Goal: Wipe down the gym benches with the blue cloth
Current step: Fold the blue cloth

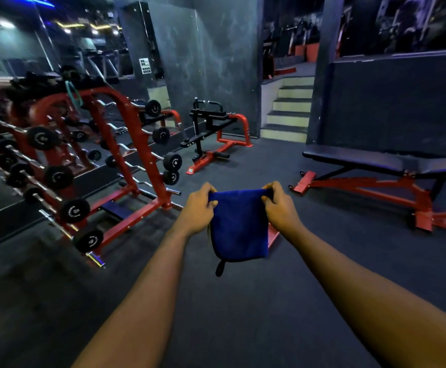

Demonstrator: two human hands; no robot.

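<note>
Dim gym, dark floor (142,274) | left hand (199,211), right hand (280,208): fingers pinching blue cloth (239,224) by its top corners | step: readying cloth, I'd say | next: carry it to gym bench (362,160)

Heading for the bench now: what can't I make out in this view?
Head view:
- Bench: right end cut off by frame edge.
- Red frame: mostly hidden behind cloth.
- Rack, far left: motion-blurred.
- Wall notice: too small to read.
</note>
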